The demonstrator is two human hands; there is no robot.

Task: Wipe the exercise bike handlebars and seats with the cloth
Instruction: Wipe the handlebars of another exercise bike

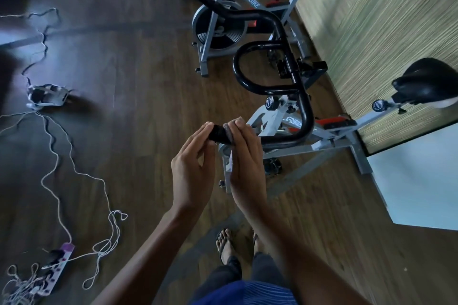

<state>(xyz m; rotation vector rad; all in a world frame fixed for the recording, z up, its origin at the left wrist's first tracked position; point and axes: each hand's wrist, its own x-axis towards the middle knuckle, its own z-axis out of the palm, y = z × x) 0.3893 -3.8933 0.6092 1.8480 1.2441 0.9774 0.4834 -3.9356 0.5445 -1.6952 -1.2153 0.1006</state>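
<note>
Just now the right hand [245, 156] grips the cloth [227, 128] around the near end of the spin bike's black handlebar [306, 111]. The left hand [192, 163], fingers relaxed, touches that handlebar's tip. The seat [426, 79] sits well right of the handlebar.

White cords [53, 156] trail across the dark wooden floor [138, 77] to a power strip [55, 270]; a striped wall panel [371, 20] runs along the right.
</note>
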